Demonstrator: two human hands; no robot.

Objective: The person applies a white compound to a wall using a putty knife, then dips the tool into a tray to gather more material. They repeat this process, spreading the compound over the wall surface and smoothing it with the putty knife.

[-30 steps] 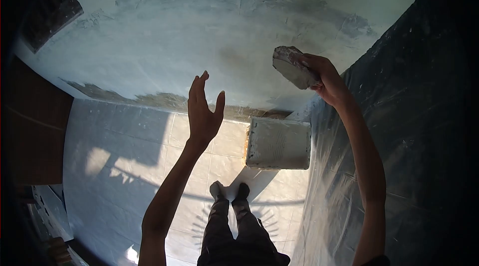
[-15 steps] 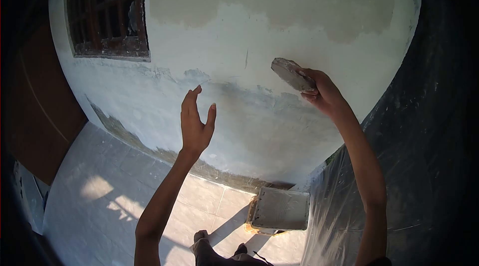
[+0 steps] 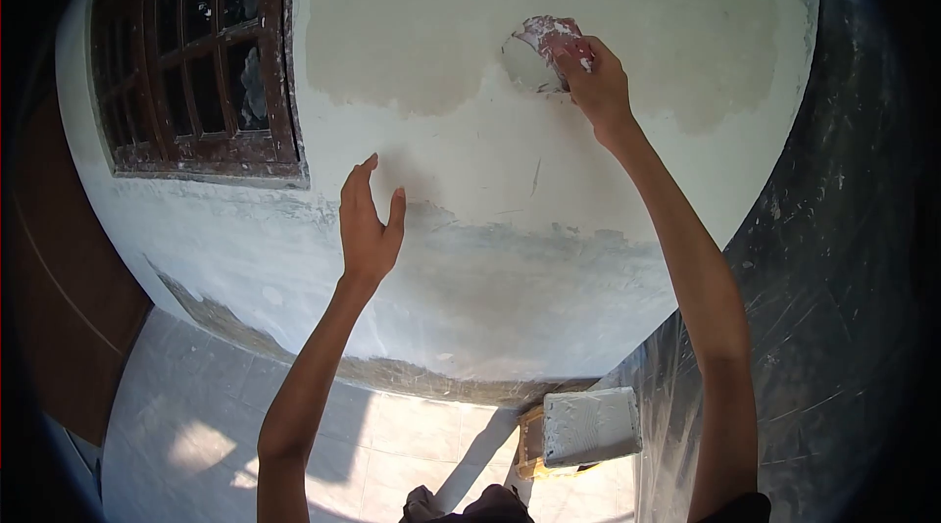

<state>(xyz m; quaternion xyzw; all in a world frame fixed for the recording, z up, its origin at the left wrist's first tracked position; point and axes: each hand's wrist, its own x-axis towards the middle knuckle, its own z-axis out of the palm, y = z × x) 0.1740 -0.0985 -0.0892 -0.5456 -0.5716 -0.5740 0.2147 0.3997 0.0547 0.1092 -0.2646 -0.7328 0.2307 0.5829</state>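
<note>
A broad plastered wall fills most of the view, pale and chalky across its middle, with a drier buff patch high up and a darker, damp-looking band lower down that ends in a rough grey edge near the floor. To the right hangs a dark plastic sheet, creased and flecked with white spatter, running from the top of the view down to the bottom. A brown wooden window with barred panes is set into the wall at the upper left, its sill smeared with plaster. Below, a tiled floor lies in sun and shadow, and on it, close to the foot of the wall and just beside the sheet, sits a rectangular tray coated in white (it rests on something yellowish that I cannot make out). The right hand is raised high with its fingers closed around a plaster-caked trowel, whose blade lies against the wall at the lower edge of the buff patch. The left hand is lower and well apart from it, open and empty, fingers straight and together, thumb spread, held near the pale part of the wall; whether it touches the surface I cannot tell.
</note>
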